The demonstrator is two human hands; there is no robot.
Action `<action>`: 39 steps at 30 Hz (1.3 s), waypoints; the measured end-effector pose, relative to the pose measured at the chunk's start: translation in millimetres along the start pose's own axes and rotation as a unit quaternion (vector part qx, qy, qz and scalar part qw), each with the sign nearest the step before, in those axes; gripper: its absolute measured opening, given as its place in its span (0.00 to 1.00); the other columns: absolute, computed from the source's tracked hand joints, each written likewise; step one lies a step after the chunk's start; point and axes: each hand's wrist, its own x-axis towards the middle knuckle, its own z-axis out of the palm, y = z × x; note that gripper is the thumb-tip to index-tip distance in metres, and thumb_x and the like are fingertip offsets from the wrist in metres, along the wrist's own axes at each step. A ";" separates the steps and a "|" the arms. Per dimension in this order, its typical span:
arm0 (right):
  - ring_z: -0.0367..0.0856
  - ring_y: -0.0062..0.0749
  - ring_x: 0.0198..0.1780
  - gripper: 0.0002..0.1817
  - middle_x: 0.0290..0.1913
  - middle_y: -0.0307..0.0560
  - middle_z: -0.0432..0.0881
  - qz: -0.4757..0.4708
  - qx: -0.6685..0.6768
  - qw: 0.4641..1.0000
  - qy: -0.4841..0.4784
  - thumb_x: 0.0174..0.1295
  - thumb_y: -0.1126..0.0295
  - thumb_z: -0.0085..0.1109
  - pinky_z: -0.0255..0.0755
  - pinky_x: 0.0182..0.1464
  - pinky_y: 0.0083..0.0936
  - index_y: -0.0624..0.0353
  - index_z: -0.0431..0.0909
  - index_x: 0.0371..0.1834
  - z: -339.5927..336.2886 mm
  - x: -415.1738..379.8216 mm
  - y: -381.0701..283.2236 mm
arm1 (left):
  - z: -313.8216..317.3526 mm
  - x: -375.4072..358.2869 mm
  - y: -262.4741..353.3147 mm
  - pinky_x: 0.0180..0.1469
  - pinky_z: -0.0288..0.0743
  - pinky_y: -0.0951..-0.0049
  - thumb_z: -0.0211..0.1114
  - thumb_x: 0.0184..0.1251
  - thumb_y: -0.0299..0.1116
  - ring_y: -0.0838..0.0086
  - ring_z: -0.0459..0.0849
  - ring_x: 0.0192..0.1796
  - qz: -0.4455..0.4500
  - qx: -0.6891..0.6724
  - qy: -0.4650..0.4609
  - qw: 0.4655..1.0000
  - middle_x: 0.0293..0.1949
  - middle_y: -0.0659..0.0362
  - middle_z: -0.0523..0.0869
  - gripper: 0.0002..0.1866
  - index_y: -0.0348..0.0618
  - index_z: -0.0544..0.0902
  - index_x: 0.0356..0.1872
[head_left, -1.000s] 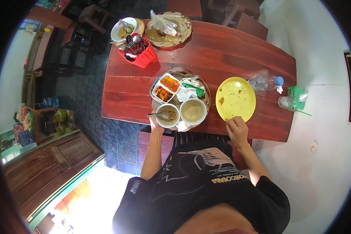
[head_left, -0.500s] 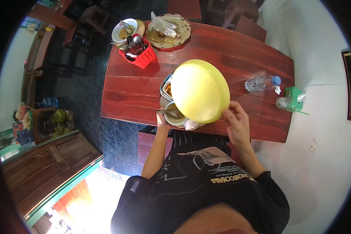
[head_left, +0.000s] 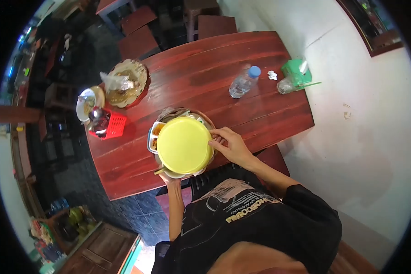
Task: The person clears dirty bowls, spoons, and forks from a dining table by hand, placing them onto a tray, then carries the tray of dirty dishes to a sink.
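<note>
A round yellow lid [head_left: 184,145] covers much of a stack of dishes near the table's front edge. My right hand [head_left: 227,144] pinches the lid's right rim between thumb and fingers. Under the lid's lower left side is my left hand [head_left: 170,177], its fingers mostly hidden beneath the dishes. A compartment container [head_left: 153,137] with orange-brown food shows at the lid's left. Part of a round tray or plate [head_left: 208,119] shows behind the lid. A spoon handle [head_left: 159,171] sticks out at the lower left, and the bowl's rim [head_left: 173,175] peeks out below.
On the red wooden table [head_left: 205,59] are a water bottle [head_left: 244,84], a green tissue box [head_left: 296,73], a clear cup [head_left: 286,86] and crumpled tissue [head_left: 272,75]. At the left are a red utensil basket [head_left: 116,124], a bowl [head_left: 85,109] and a scalloped plate [head_left: 139,86] holding a plastic bag.
The view has turned and shifted. The yellow lid, tilted and raised before, now lies flatter over the dishes, hiding the bowl almost entirely. My right hand has moved with it.
</note>
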 end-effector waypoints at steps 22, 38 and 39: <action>0.82 0.30 0.40 0.08 0.35 0.51 0.83 0.157 -0.197 0.966 0.056 0.51 0.76 0.59 0.74 0.42 0.24 0.63 0.80 0.35 -158.5 82.6 145.2 | 27.5 8.8 -15.7 0.53 0.75 0.57 0.48 0.60 0.57 0.58 0.79 0.51 -0.013 -0.034 -0.029 0.999 0.51 0.50 0.78 0.32 0.41 0.71 0.55; 0.72 0.36 0.49 0.20 0.50 0.49 0.73 0.071 -0.098 0.983 0.138 0.50 0.67 0.66 0.66 0.52 0.30 0.61 0.75 0.46 -109.2 50.1 53.0 | 4.2 22.4 -25.4 0.50 0.76 0.56 0.47 0.59 0.62 0.58 0.79 0.50 -0.044 0.004 -0.056 0.997 0.50 0.52 0.79 0.34 0.41 0.73 0.54; 0.72 0.36 0.51 0.25 0.51 0.49 0.72 0.022 -0.158 0.968 0.196 0.49 0.66 0.68 0.66 0.53 0.30 0.61 0.72 0.50 -116.8 53.1 73.0 | 17.5 15.9 -25.0 0.49 0.76 0.56 0.46 0.59 0.61 0.58 0.79 0.49 -0.041 0.016 0.024 0.999 0.50 0.53 0.79 0.34 0.42 0.73 0.53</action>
